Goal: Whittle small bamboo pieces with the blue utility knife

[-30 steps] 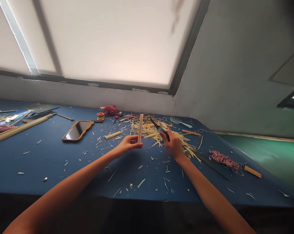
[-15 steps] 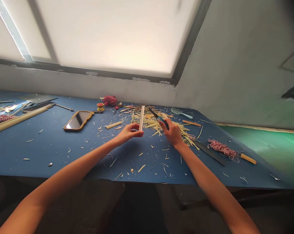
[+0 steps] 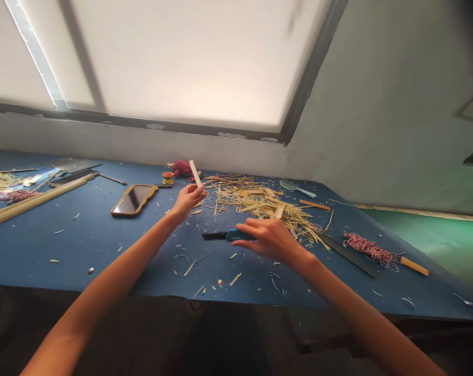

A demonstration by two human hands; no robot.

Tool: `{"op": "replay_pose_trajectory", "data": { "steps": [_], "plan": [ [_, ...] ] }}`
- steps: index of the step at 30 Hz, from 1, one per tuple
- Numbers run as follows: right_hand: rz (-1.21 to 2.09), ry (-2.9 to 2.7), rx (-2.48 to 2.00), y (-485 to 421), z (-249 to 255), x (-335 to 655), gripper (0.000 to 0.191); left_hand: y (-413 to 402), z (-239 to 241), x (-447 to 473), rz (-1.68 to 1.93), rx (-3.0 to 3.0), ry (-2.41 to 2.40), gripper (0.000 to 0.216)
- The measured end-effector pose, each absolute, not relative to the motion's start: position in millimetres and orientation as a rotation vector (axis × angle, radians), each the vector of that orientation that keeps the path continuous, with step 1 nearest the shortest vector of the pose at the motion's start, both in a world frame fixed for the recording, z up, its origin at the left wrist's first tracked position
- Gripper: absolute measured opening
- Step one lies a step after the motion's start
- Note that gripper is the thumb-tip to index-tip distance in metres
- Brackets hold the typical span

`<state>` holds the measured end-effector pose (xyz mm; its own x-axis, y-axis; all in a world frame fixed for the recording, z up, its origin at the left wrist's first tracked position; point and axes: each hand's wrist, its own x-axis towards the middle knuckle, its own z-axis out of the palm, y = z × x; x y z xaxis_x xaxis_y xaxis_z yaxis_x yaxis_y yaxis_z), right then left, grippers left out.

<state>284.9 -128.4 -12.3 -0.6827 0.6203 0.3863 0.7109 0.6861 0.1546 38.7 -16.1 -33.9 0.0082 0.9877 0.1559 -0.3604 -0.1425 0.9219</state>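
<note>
One hand (image 3: 188,200), the left, grasped a pale strip (image 3: 196,174), the right hand (image 3: 270,236) a blue-handled knife (image 3: 236,235), brand unreadable.

Watching from afar, I saw two bare, slim arms (image 3: 122,279) of smooth outline, tapering toward narrow wrists (image 3: 303,259), with a bare left hand (image 3: 188,201) and a similarly bare right hand (image 3: 270,237).

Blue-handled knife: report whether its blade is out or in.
Out: the dark blade extends beyond the blue handle, which the right hand grips.
</note>
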Motion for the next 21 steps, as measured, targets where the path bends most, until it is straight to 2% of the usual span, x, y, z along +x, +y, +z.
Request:
{"op": "replay_pose_trajectory", "data": {
  "steps": [6, 11, 13, 17, 21],
  "plan": [
    [-0.362, -2.832, -0.767, -157.0, -19.0, 258.4, 0.042, -19.1, -28.7, 38.2, 1.472, 1.02, 0.791, 0.02],
    [-0.821, -2.566, -1.414, -85.5, -2.4, 337.7, 0.04, -22.3, -25.6, 40.3, 1.435, 1.06, 0.796, 0.017],
    [-0.883, -2.492, -1.447, -76.6, 11.3, 364.4, 0.041, -22.3, -26.2, 40.5, 1.413, 1.083, 0.796, 0.018],
    [-0.507, -2.704, -1.055, -123.3, 24.4, 364.3, 0.035, -21.1, -30.0, 41.5, 1.375, 1.135, 0.789, 0.022],
    [-0.196, -2.858, -0.842, -162.4, 7.1, 340.8, 0.029, -20.3, -32.5, 41.6, 1.352, 1.153, 0.808, 0.023]
  ]
}}
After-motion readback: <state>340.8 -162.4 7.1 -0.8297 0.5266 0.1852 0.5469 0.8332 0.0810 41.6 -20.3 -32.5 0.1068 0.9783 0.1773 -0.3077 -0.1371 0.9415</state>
